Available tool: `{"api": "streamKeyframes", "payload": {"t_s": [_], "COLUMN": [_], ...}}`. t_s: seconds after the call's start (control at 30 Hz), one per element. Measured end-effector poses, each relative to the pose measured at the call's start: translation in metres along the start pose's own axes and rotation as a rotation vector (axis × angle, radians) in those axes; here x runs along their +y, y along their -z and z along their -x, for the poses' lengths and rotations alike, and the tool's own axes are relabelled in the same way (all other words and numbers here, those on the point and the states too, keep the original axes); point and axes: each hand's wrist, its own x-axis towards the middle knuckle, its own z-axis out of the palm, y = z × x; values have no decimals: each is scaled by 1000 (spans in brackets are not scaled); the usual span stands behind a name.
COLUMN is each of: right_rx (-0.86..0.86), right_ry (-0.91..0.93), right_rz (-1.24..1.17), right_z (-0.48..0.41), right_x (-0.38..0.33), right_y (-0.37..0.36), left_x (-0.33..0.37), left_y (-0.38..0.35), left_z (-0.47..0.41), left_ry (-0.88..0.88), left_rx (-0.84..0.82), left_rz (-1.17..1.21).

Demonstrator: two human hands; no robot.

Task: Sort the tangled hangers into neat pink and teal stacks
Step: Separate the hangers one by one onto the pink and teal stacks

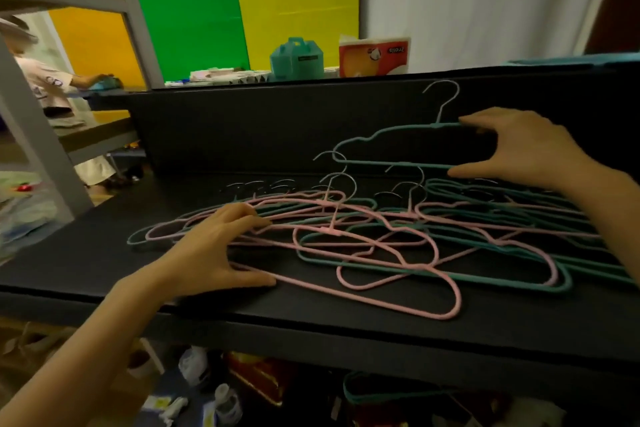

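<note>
A tangled heap of pink and teal hangers lies on a black table. My right hand grips one teal hanger by its right end and holds it upright above the heap, its hook pointing up against the black back panel. My left hand rests on the heap's left side, fingers spread over pink hangers, thumb touching the bottom bar of a large pink hanger near the front edge. Teal hangers pile up at the right under my right wrist.
A black back panel rises behind the table. Beyond it stand a teal box and a red-and-white package. A grey shelf frame stands at the left, with another person behind it. Clutter lies under the table.
</note>
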Motion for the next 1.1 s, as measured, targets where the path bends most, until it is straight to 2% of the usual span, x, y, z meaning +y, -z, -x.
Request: {"api": "streamKeyframes", "payload": {"t_s": [0.27, 0.47, 0.63, 0.97, 1.1], "right_rx": [77, -27, -21, 75, 105], "right_ry": [-218, -305, -265, -85, -87], "right_rz": [-55, -153, -169, 36, -75], "right_z": [43, 55, 53, 20, 21], "right_x": [-13, -27, -45, -97, -97], "right_y": [2, -1, -10, -20, -18], "left_x": [-15, -16, -26, -49, -56], "left_y": [-11, -8, -5, 9, 12], "left_z": [-7, -7, -2, 17, 22], "left_ry": [-174, -231, -240, -213, -198], "left_rx": [132, 148, 174, 235, 268], "left_rz": [-21, -20, -37, -38, -32]}}
